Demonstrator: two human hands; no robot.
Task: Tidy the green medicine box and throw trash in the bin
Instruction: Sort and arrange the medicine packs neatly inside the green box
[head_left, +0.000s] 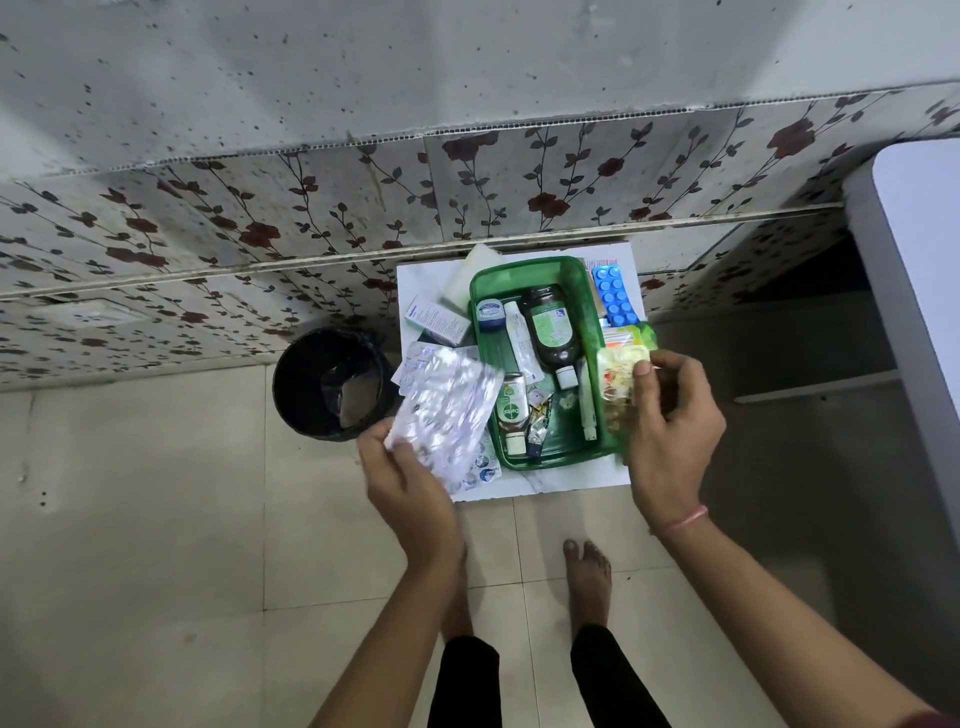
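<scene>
The green medicine box (589, 317) sits on a small white table (545, 480). Inside it lie a brown bottle (550, 325), a small Dettol bottle (510, 410), a blue-lidded jar (490, 315), tubes and a thin white stick. My left hand (402, 470) grips silver blister strips (447, 410) over the table's left part, near the bin. My right hand (670, 431) pinches a yellow-green packet (615, 384) at the box's right edge. The black bin (332, 382) stands on the floor left of the table, lined with a bag and holding some scrap.
A blue blister pack (614, 296) lies right of the box and a white carton (438, 318) to its left. A floral-tiled wall ledge (467, 182) runs behind. A white surface (919, 270) stands at the right. My bare feet (587, 577) are on the tiled floor.
</scene>
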